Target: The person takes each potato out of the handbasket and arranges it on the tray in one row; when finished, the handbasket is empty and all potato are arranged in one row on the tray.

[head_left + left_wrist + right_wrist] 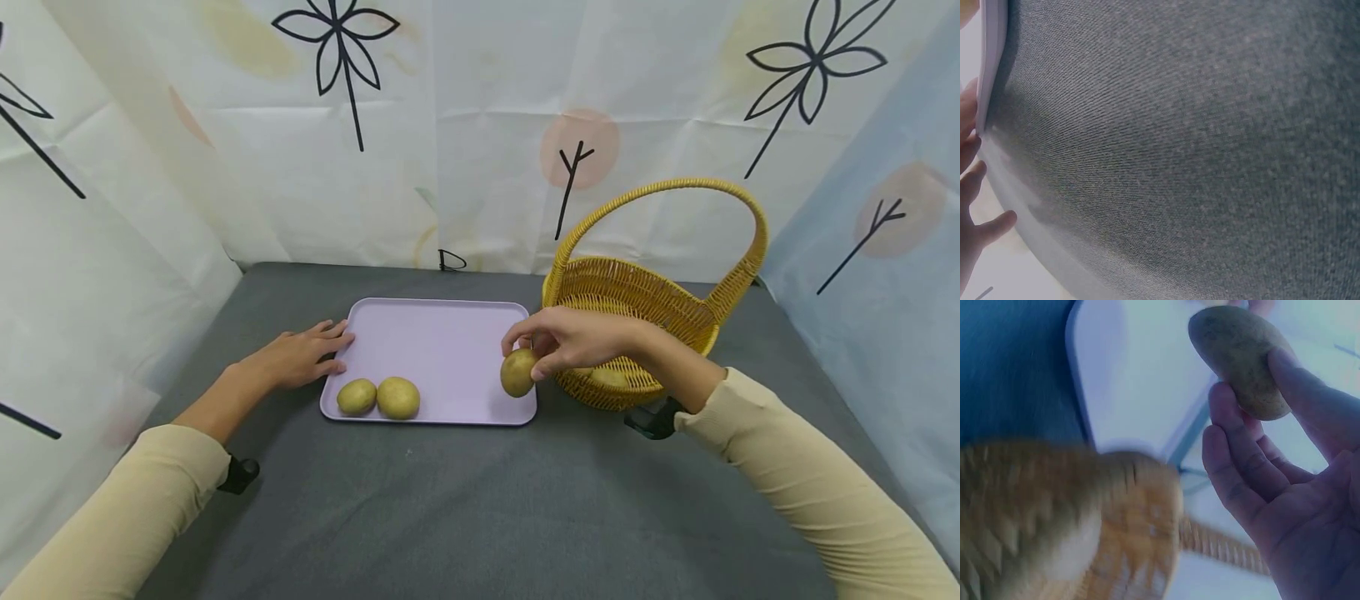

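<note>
A potato [517, 372] is pinched between the thumb and fingers of my right hand [573, 337], above the right end of a pale purple tray [450, 358]. The right wrist view shows the same potato [1241, 359] held out past the fingertips. Two more potatoes, one [357, 397] smaller and one [399, 398] rounder, lie side by side in the tray's near left corner. My left hand [300, 354] rests at the tray's left edge with its fingers spread. In the left wrist view, those fingers [969, 181] lie along the tray's rim.
A yellow wicker basket [630, 287] with a tall arched handle stands right of the tray, under my right forearm. At least one potato [609, 377] lies inside it. Grey cloth [465, 508] covers the table. Patterned white fabric [480, 192] hangs behind and at the sides.
</note>
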A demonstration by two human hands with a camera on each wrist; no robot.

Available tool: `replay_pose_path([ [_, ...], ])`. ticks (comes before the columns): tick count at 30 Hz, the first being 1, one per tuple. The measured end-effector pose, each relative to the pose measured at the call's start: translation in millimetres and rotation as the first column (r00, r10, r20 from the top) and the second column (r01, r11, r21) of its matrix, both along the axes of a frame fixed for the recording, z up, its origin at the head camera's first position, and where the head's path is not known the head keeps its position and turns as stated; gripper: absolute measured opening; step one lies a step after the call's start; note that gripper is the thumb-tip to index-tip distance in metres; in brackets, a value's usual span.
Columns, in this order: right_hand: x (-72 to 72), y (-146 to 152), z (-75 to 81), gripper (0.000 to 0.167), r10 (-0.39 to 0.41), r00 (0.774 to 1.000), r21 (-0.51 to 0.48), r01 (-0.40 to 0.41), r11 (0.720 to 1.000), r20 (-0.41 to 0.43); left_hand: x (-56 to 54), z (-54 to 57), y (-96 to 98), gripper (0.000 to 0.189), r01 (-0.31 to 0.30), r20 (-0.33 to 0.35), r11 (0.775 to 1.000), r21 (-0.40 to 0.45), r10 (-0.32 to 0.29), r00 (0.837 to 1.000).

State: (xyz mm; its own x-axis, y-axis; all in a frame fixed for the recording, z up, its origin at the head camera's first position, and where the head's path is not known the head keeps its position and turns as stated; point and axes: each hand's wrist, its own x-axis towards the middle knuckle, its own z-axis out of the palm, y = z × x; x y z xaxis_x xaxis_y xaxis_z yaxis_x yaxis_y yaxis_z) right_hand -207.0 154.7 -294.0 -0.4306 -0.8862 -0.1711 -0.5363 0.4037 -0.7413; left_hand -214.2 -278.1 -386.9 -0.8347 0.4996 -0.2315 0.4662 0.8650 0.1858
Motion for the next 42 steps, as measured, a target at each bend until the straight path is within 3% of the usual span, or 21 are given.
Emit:
replay_pose_path([
  [10, -0.8, -54.2, -45.6, 0.033, 0.026, 1.000, -0.023, -0.027, 0.999, -0.014, 0.0, 0.3, -0.2, 0.061, -0.003, 0.001, 1.000, 0.004, 0.003, 1.000],
  [22, 5.1, -88.0, -93.3, 0.043, -0.188, 0.982, -0.117, 0.190, 0.975, 0.028, -0.3, 0.8, -1.2, 0.062, -0.005, 0.016, 1.000, 0.004, 0.005, 1.000],
  [30, 11.0, -96.4, -97.7, 0.044, -0.216, 0.969, -0.148, 0.198, 0.969, -0.117, -2.9, -0.2, -1.3, 0.062, 0.001, 0.015, 1.000, 0.008, -0.001, 1.000],
  [33, 11.1, -98.1, -97.0, 0.044, -0.207, 0.969, -0.144, 0.187, 0.972, -0.134, -2.4, -0.1, -2.0, 0.062, 0.002, 0.016, 1.000, 0.010, -0.002, 1.000],
  [38, 10.4, -97.9, -91.0, 0.045, -0.172, 0.978, -0.075, 0.164, 0.984, -0.120, -1.7, -0.1, -2.9, 0.061, -0.004, 0.012, 1.000, 0.007, 0.004, 1.000],
  [42, 11.3, -91.0, -76.1, 0.053, -0.138, 0.990, 0.040, 0.140, 0.989, -0.038, -0.5, 0.6, -1.1, 0.061, 0.000, 0.010, 1.000, 0.012, 0.000, 1.000],
])
